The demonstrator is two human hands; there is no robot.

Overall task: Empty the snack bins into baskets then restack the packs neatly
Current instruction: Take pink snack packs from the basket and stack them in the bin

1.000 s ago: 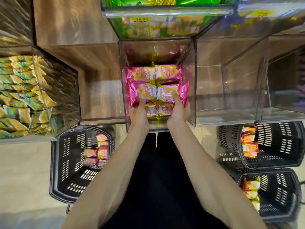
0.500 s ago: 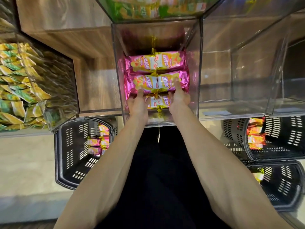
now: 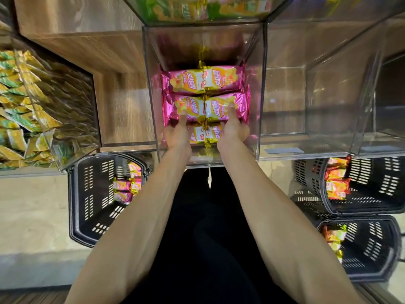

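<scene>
Restacking step: judged to be in hand. The pink packs [image 3: 202,82] lie in tidy rows inside the clear bin [image 3: 254,62].
Left hand [image 3: 178,134]: the thumb is laid on the middle row. The other fingers are hidden under the packs, gripping them from the left.
Right hand [image 3: 234,131]: the same hold, mirrored, from the right.
Task thing: the pink packs sit directly under and just beyond the fingers. The front row is between the two hands.
Next move: judged to call for an even squeeze from both sides, so the held rows seat square against the row beyond the fingers.
Count, packs in bin: three rows of two show, six in all. Lower layers cannot be told.
Count, baskets: three. The left basket [image 3: 87,194], left of the fingers, holds at least three pink packs. Two right baskets [image 3: 377,189] hold orange packs.
</scene>
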